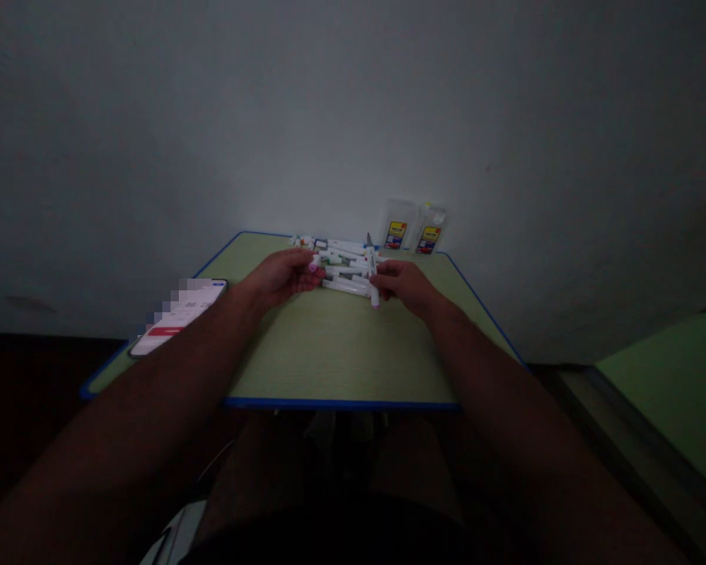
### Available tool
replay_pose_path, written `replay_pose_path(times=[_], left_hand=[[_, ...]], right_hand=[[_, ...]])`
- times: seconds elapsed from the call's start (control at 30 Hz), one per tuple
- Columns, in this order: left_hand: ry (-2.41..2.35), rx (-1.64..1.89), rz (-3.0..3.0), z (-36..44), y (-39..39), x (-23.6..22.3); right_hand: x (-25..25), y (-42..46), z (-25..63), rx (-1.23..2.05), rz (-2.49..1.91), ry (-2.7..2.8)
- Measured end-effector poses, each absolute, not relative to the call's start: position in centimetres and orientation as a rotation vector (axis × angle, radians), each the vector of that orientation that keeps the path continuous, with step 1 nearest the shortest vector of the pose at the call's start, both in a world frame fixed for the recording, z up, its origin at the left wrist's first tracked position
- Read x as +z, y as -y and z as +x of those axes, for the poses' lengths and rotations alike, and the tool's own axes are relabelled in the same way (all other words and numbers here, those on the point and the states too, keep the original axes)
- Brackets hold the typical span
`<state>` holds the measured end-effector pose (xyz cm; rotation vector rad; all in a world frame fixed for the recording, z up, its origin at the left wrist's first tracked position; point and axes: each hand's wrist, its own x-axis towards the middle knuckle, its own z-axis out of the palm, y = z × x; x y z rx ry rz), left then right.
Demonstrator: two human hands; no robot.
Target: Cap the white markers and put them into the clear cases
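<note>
My left hand [287, 276] is closed at the fingertips on a short white marker cap [314, 264] with a pink end. In my right hand [405, 284], thumb and fingers pinch a white marker [373, 276], held nearly upright. Its narrow dark tip points up and away from me, and its pinkish end faces me. Behind and between the hands lies a loose pile of white markers [344, 287] with coloured ends, several of them crossing one another. Some of the pile is hidden behind the held marker and my fingers.
Two clear plastic cases [395, 235] with yellow and dark labels stand at the table's back right, near the wall. A phone [180, 318] with its screen lit lies at the left edge. The light wooden table [341, 361] has a blue rim.
</note>
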<state>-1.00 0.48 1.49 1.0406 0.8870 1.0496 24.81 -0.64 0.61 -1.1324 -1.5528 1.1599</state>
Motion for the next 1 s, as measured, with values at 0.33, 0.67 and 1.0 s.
replay_pose_path(times=[0.33, 0.67, 1.0], left_hand=[[-0.934, 1.077, 1.071, -0.82, -0.65, 0.97], [-0.997, 1.044, 1.155, -1.00, -0.98, 0.60], [-1.026, 1.016, 1.119, -0.91, -0.88, 0.79]], right_hand=[[0.87, 0.64, 24.89, 1.247, -1.152, 1.465], [1.37, 0.66, 25.11, 1.385, -1.245, 1.348], [1.26, 0.69, 25.22, 1.418, -1.196, 1.337]])
